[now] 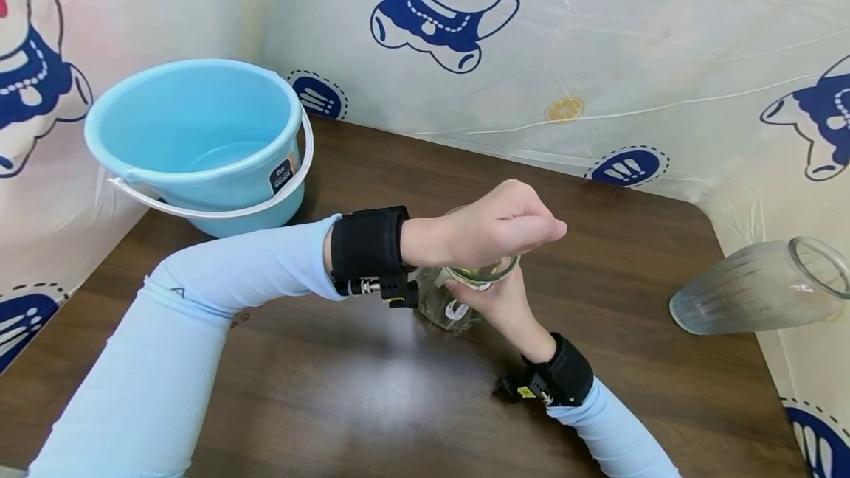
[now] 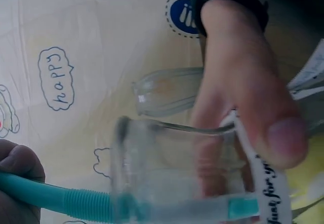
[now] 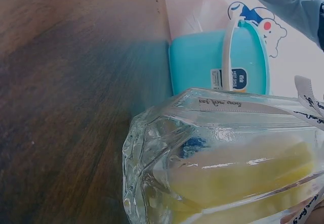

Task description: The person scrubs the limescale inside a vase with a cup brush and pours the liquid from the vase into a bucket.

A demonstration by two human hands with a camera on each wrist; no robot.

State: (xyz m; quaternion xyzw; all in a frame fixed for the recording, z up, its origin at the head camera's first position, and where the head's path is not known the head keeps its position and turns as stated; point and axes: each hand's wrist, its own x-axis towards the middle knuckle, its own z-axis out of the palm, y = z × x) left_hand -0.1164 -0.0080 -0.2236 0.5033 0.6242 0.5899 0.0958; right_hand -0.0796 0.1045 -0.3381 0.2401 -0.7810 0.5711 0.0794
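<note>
In the head view my left hand (image 1: pixel 505 223) is above the mouth of a clear glass vase (image 1: pixel 448 308). It grips the teal ribbed handle (image 2: pixel 86 204) of a bottle brush that runs down into the vase. Yellow and white sponge (image 3: pixel 243 178), the brush's head, shows through the glass in the right wrist view, with a dark blue bit near its end. My right hand (image 1: pixel 498 297) holds the vase by its upper part, thumb beside a white ribbon (image 2: pixel 271 188) with black lettering. The fingers behind the glass are partly hidden.
A light blue bucket (image 1: pixel 199 190) with a white handle stands at the back left of the brown wooden table (image 1: pixel 345 397). A second glass vase (image 1: pixel 750 290) is near the right edge. Patterned cloth (image 1: pixel 598 35) hangs behind the table.
</note>
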